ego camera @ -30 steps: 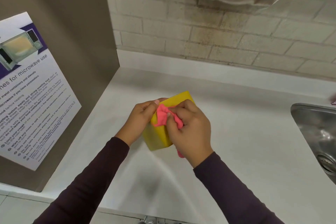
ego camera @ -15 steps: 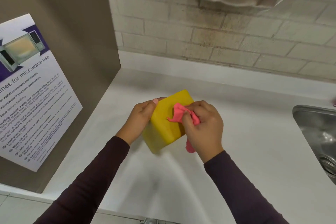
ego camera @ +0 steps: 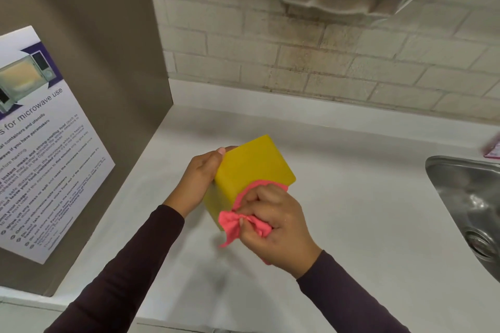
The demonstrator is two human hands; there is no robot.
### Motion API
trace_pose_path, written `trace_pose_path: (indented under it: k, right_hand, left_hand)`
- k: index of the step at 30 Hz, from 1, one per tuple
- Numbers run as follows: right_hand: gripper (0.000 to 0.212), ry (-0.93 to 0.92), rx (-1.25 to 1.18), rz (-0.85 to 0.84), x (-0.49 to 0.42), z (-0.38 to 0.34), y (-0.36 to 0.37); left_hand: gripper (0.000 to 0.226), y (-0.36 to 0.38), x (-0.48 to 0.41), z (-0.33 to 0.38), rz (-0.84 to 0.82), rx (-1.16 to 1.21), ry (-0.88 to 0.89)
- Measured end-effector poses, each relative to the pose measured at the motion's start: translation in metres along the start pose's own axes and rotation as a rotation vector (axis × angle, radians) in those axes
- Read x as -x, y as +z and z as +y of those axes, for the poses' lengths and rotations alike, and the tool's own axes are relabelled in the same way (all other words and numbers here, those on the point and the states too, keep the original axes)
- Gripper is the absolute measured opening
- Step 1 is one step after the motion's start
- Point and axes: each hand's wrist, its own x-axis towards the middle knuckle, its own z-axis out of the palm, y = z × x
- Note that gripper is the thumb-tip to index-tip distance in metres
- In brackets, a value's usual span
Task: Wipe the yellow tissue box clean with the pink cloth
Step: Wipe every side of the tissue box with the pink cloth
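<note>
Dark sleeves frame the near edge of the view, and both forearms are extended over the plain white countertop (ego camera: 338, 197). Nearest, the right hand (ego camera: 273, 224) is closed in a fist around the crumpled pink cloth (ego camera: 238, 224), which is bunched between thumb and curled fingers and pressed against the lower right corner of the smooth yellow cube-shaped tissue box (ego camera: 251, 170). A loose tail of cloth hangs below the fist. Just beyond, the left hand (ego camera: 203, 178) is wrapped around the left side of the box, thumb laid along the upper edge, fingers hidden behind it.

The box is held tilted above the counter; whether its lowest corner rests on the surface cannot be determined. From the ease of the one-handed hold, the box is judged to be light. Its faces appear rigid and smooth, so slipping under wiping pressure is to be expected; a grip across two opposite faces is advised, with pressure opposed by the supporting palm. The cloth is soft and pliable and conforms to edges when bunched.

Farther right, a stainless steel sink (ego camera: 465, 211) is set into the counter.
</note>
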Motion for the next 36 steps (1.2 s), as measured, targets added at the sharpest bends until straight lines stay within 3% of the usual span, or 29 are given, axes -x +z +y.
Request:
trace_pose_path:
  k: [3,6,8,11,13,15,16,23,28,31,36]
  right_hand:
    - [0.017,0.224,-0.293,-0.059,0.007,-0.001,-0.02]
    - [0.02,0.476,-0.801,0.121,-0.004,-0.004,-0.049]
    - [0.011,0.499,-1.188,0.24,-0.019,-0.004,-0.064]
    - [0.02,0.514,-1.611,0.286,-0.044,-0.001,-0.068]
    - [0.015,0.585,-1.391,0.33,-0.054,0.009,-0.061]
    - [0.026,0.603,-0.776,0.341,-0.054,0.021,-0.053]
    - [0.027,0.58,-0.585,0.323,-0.051,0.027,-0.05]
    - [0.01,0.402,0.061,0.165,-0.04,0.036,-0.04]
    - [0.014,0.259,0.663,0.097,-0.033,0.016,-0.015]
    - [0.018,0.279,0.776,0.082,-0.029,0.01,-0.009]
    - [0.037,0.239,0.659,-0.009,-0.023,0.008,-0.015]
  left_hand:
    - [0.034,-0.001,0.001,0.001,0.016,-0.027,-0.011]
    - [0.033,0.0,0.003,0.001,0.021,-0.054,-0.024]
    - [0.032,0.001,0.004,0.001,0.021,-0.066,-0.028]
    - [0.032,0.004,0.005,0.002,0.025,-0.051,-0.027]
    - [0.033,0.007,0.005,0.003,0.027,-0.042,-0.024]
    - [0.033,0.007,0.005,0.003,0.033,-0.04,-0.034]
    - [0.033,0.007,0.005,0.003,0.029,-0.044,-0.037]
    - [0.031,0.008,0.004,0.0,0.036,-0.035,-0.049]
    - [0.03,0.008,0.005,0.001,0.048,-0.035,-0.05]
    - [0.029,0.01,0.006,0.001,0.048,-0.023,-0.054]
    - [0.032,0.01,0.007,0.002,0.046,-0.008,-0.042]
